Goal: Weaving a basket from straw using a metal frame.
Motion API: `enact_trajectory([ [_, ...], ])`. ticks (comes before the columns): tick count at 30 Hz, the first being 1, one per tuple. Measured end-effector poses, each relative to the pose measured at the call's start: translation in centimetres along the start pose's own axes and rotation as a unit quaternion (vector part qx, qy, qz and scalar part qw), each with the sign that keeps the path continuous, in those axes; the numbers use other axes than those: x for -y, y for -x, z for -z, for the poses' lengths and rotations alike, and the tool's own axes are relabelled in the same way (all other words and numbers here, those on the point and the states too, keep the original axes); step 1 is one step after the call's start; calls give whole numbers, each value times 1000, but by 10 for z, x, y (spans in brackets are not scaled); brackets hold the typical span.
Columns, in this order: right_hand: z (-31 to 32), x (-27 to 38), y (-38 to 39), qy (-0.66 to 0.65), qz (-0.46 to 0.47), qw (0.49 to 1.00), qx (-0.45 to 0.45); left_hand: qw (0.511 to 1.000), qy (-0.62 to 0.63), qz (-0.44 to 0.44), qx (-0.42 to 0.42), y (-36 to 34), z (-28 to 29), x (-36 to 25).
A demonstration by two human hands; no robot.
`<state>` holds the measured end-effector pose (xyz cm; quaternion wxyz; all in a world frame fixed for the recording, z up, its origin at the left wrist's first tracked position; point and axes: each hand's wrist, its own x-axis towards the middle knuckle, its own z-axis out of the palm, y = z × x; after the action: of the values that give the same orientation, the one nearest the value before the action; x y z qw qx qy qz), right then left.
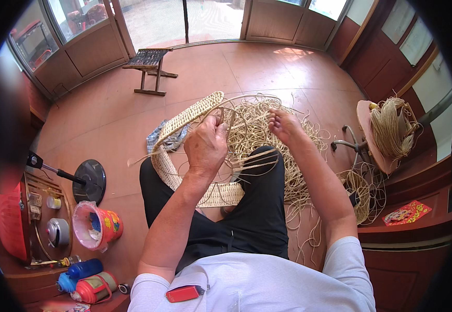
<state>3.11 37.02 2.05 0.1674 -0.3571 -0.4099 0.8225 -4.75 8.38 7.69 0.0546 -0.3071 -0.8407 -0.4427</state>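
Note:
A curved woven band (pixel 187 115) of pale straw-coloured cord loops around and across my lap, its rounded end pointing up and away. My left hand (pixel 207 143) is closed in front of my chest, gripping cords at the inner side of the band; its fingertips are partly hidden. Farther right, my right hand (pixel 284 126) is raised with its fingers pinched on a thin cord. Loose strands (pixel 260 162) cross my right knee. Beyond and beside that knee spreads a big tangled heap of cord (pixel 301 174) on the floor.
A folding stool (pixel 150 65) stands far left. On my left are a round black base (pixel 89 181), a pink-lined bucket (pixel 98 226) and bottles (pixel 85 269). A wheeled seat (pixel 369 140) carries a cord bundle (pixel 392 127) at right. Patterned cloth (pixel 156 138) lies behind the band.

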Motion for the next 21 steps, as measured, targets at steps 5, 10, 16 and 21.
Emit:
enact_trajectory([
  [5,-1,-3,57,65,186,974,-111,999,-32,-25,-6,12,8,10],
  [10,-37,-70,158,248,331,910,31,998,-43,-42,14,21,16,11],
  [16,-65,-146,191,205,168,953,144,997,-58,-20,54,26,22,10],
  [21,-90,-174,185,-100,-20,972,211,993,-79,-2,84,32,24,23],
])
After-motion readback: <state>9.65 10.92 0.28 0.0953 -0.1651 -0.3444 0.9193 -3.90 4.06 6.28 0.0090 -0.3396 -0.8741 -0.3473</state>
